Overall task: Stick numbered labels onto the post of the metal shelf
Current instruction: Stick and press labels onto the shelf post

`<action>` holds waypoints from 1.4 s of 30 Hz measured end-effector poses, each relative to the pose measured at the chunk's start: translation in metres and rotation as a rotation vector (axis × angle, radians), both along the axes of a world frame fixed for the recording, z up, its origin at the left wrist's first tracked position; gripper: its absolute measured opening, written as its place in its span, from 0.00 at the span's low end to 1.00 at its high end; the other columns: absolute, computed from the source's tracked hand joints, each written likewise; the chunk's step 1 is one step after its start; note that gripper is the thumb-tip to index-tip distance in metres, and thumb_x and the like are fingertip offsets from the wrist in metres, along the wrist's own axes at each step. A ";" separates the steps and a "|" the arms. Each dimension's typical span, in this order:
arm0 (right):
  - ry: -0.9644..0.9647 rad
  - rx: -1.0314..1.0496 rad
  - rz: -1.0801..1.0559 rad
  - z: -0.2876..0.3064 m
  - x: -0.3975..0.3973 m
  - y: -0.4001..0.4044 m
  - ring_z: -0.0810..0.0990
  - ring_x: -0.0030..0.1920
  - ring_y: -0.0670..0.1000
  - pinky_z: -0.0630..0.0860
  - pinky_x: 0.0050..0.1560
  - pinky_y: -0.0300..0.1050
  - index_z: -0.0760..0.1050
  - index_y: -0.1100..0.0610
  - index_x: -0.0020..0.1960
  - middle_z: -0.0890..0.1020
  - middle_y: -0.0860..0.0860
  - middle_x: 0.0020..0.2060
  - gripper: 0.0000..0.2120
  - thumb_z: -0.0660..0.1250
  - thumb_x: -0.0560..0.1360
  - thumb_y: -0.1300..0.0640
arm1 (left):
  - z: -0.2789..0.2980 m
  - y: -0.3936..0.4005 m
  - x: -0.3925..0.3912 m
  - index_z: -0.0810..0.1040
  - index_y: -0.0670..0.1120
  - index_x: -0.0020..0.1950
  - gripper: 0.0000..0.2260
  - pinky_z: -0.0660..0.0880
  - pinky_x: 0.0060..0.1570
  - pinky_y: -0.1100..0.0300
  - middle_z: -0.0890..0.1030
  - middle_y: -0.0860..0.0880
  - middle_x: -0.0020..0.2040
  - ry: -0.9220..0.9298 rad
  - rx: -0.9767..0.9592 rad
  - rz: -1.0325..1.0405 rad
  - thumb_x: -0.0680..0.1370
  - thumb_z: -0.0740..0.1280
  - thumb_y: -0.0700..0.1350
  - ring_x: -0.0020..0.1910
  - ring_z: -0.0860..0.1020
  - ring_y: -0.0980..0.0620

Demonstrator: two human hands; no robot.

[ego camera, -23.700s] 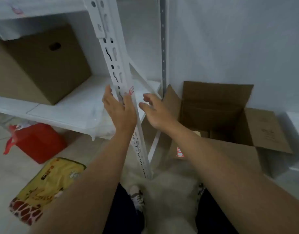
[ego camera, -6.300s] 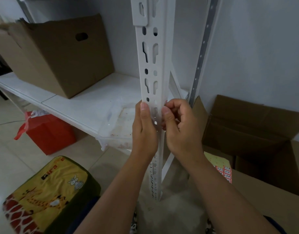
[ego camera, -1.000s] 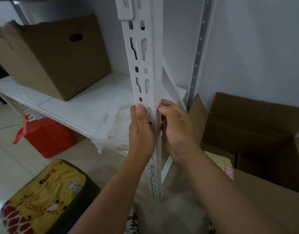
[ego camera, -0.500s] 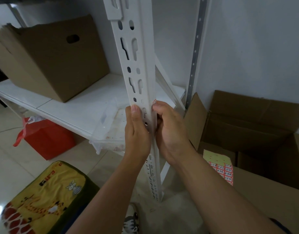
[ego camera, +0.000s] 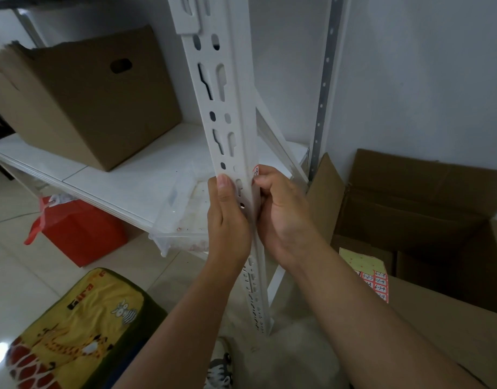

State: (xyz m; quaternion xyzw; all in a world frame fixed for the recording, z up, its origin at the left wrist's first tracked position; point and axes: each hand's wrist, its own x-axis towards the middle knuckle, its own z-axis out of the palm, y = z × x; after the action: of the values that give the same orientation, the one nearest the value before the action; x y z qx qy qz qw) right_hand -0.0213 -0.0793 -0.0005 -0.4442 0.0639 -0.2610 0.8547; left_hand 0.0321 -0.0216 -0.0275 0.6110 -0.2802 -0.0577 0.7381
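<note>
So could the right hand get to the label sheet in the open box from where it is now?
Probably yes. The right hand is at the post, and the label sheet lies uncovered in the open box just below it, with nothing between them.

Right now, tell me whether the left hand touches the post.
Touching. The head view shows the left hand wrapped against the post, its thumb lying flat on the front face.

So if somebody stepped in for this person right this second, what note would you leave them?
Left hand: wrapped round the front of the white shelf post, steadying it.
Right hand: pressing a red-edged numbered label onto the post's right face, thumb just below it.
Label sheet: lying on the open cardboard box to the right, with more labels on it.
Done: this label is nearly on.
Left: smooth it down, then stick the remaining labels.
</note>
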 end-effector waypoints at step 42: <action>-0.017 0.079 0.070 0.003 -0.004 -0.002 0.79 0.58 0.60 0.78 0.58 0.51 0.73 0.71 0.58 0.78 0.67 0.57 0.16 0.55 0.75 0.64 | -0.001 -0.005 -0.002 0.74 0.55 0.49 0.16 0.73 0.45 0.69 0.79 0.56 0.44 0.038 -0.034 0.075 0.79 0.49 0.59 0.45 0.78 0.64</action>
State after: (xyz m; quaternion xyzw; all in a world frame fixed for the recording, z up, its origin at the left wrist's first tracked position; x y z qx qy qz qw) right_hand -0.0248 -0.0809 0.0022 -0.4098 0.0512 -0.2321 0.8807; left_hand 0.0300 -0.0270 -0.0285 0.6071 -0.2441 -0.0366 0.7553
